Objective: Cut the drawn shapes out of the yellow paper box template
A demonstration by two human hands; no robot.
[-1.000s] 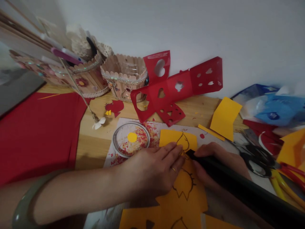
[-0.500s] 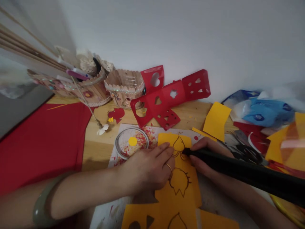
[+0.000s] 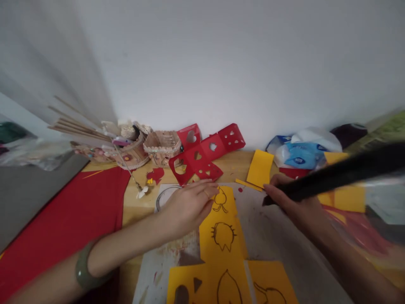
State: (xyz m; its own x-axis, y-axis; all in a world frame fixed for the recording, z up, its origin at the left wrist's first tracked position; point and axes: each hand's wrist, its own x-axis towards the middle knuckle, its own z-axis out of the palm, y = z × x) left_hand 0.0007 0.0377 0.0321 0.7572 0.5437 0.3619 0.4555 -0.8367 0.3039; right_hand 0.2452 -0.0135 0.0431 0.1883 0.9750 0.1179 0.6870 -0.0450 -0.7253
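My left hand (image 3: 191,204), a bangle on its wrist, rests at the upper left edge of the yellow paper cutout (image 3: 207,249), fingers stretched out. Dark outlines are drawn on the yellow panels: a leaf-like shape at the top, a rounded shape with small lashes, and more lower down. The lower left panel has holes cut in it. To the right of the paper, my right hand (image 3: 292,204) is closed around a long black pen (image 3: 303,183). Its tip is in the air, apart from the yellow sheet. The pen's far end is blurred.
A red cutout box (image 3: 186,162) leans by the wall, beside wooden-stick baskets (image 3: 163,147) and thin sticks (image 3: 79,128). Red paper (image 3: 72,211) lies on the left. At right are yellow scraps (image 3: 261,166) and a blue packet (image 3: 302,156). A white sheet (image 3: 281,257) lies beneath the cutout.
My right hand has lifted the pen off the yellow paper and moved it right. My left hand has slid left, uncovering more of the drawings. The view has tilted up.
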